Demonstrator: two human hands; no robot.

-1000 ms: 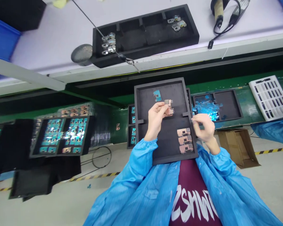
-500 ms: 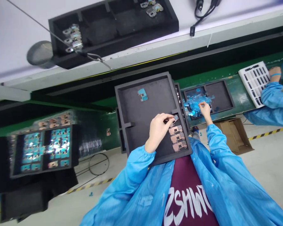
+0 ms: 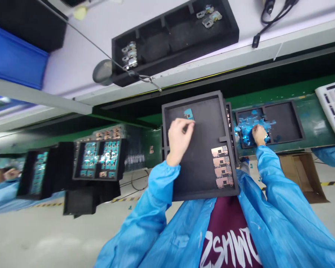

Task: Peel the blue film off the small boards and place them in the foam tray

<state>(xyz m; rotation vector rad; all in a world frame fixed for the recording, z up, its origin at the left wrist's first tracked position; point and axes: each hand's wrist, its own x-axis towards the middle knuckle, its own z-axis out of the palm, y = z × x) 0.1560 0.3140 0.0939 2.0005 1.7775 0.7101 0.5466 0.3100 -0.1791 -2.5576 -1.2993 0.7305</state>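
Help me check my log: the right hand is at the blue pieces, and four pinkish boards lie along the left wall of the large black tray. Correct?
Wrong side: in the head view, the four pinkish boards lie along the right wall of the large black tray. The right hand is at the blue pieces.

Blue board (image 3: 188, 113): lower edge seems hidden by my left fingers (image 3: 184, 121).
Right fingers (image 3: 256, 130): my tips are hidden among blue scraps (image 3: 245, 125).
White rack (image 3: 332, 111): cut off by the right edge.
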